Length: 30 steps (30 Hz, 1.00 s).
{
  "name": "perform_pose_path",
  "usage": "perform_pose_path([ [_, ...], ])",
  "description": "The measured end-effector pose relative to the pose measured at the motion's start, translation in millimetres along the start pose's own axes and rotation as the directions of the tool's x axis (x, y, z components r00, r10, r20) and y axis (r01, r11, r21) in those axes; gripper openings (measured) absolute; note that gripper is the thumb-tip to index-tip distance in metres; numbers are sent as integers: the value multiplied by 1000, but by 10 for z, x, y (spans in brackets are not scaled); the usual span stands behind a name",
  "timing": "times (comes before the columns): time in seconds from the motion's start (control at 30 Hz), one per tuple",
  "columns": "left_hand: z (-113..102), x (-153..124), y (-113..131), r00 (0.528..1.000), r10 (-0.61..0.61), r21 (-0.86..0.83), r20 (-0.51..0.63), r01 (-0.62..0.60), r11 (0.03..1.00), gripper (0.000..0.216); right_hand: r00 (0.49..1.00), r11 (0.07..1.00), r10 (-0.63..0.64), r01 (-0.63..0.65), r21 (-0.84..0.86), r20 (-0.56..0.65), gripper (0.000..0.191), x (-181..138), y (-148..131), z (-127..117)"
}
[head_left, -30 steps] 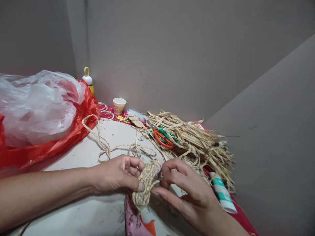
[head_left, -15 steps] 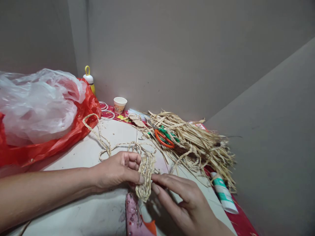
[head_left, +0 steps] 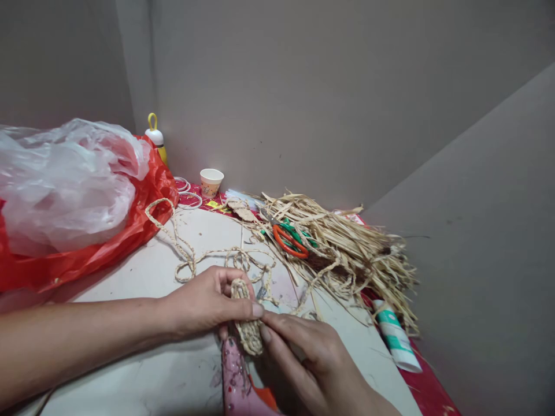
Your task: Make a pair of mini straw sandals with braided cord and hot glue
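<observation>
The left hand (head_left: 207, 301) is grasping a small coiled piece of braided straw (head_left: 248, 337), with the thumb pressed across its front and the other fingers behind it. This piece is held above the white table (head_left: 169, 370), near the lower middle of the view, and just over a pink tool (head_left: 235, 381) with an orange part. The right hand (head_left: 323, 358) has its thumb and index fingertip close together at the right edge of the piece; I cannot tell whether they pinch it or only touch it. Beyond the 2 hands, a thin braided cord (head_left: 184, 254) lies in loose loops on the table. To the right there is a heap of dry straw (head_left: 342, 231), and scissors with orange handles (head_left: 289, 242) rest at its near-left side.
</observation>
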<state>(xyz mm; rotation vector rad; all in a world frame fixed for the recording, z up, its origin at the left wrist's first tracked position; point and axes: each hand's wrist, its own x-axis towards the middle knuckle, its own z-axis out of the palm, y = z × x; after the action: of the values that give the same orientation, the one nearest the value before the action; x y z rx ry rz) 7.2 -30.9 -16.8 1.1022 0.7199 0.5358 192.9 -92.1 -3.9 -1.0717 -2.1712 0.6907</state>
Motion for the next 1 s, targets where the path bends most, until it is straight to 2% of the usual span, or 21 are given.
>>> perform_pose_path([
  [0.13, 9, 2, -26, 998, -24, 42, -58, 27, 999, 33, 999, 1000, -6, 6, -7, 36, 27, 4, 10, -21],
  [0.23, 18, -7, 3, 994, 20, 34, -109, -16, 999, 35, 993, 995, -45, 34, -99, -113, 27, -36, 31, -41],
  [0.3, 28, -20, 31, 986, 58, 16, -157, -56, 998, 37, 970, 975, -99, 50, -218, -221, 35, -84, 64, -31],
  [0.4, 51, -47, 55, 973, 119, -12, -199, -124, 992, 35, 946, 922, -178, 65, -381, -270, 49, -137, 130, 27],
  [0.47, 72, -66, 57, 970, 134, -14, -205, -140, 990, 34, 936, 893, -218, 76, -444, -276, 49, -143, 167, 74],
  [0.63, 144, -99, 59, 971, 101, -46, -216, -113, 993, 34, 915, 875, -319, 184, -448, -248, 33, -134, 192, 109],
  [0.83, 196, -112, 56, 960, 77, -69, -269, -99, 993, 23, 904, 849, -357, 210, -485, -235, 34, -182, 193, 64],
  [0.93, 186, -129, 52, 953, 109, -14, -282, -118, 993, 19, 919, 882, -311, 185, -433, -241, 36, -190, 175, 47],
  [1.0, 175, -135, 51, 949, 137, 18, -283, -138, 990, 18, 948, 931, -205, 112, -348, -244, 46, -197, 157, 46],
])
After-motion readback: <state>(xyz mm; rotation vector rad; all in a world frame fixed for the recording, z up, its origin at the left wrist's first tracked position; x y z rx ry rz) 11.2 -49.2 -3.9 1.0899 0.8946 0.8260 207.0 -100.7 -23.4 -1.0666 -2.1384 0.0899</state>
